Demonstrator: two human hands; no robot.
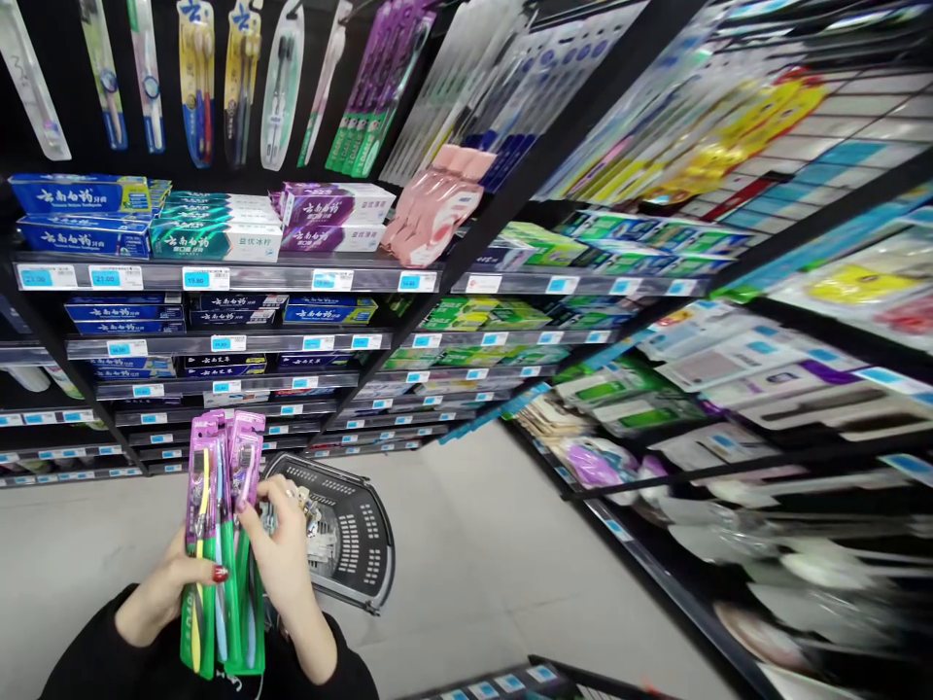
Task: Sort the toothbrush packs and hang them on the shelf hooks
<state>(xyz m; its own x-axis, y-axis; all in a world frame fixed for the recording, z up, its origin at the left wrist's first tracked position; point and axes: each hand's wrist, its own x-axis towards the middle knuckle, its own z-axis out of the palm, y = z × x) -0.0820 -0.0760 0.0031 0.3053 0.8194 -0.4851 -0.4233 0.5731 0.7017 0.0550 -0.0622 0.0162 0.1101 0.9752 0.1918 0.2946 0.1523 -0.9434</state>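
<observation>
My left hand (166, 585) is closed round several packaged toothbrushes (199, 544), purple at the top and green at the bottom, with its red-nailed thumb across the front. The packs are fanned slightly and held upright. My right hand (286, 552) pinches the edge of the rightmost toothbrush pack (245, 462), thumb in front and fingers partly hidden behind. Beyond my right hand, a dark shopping basket (368, 554) holds some small items that I cannot make out.
Ahead, a shelf edge (269, 276) carries toothpaste boxes (215, 228) under hanging toothbrush packs (196, 83). Pink packs (437, 209) hang beside a slanting black post. Shelving with packaged goods (612, 399) runs down the right. Grey floor (466, 544) lies below.
</observation>
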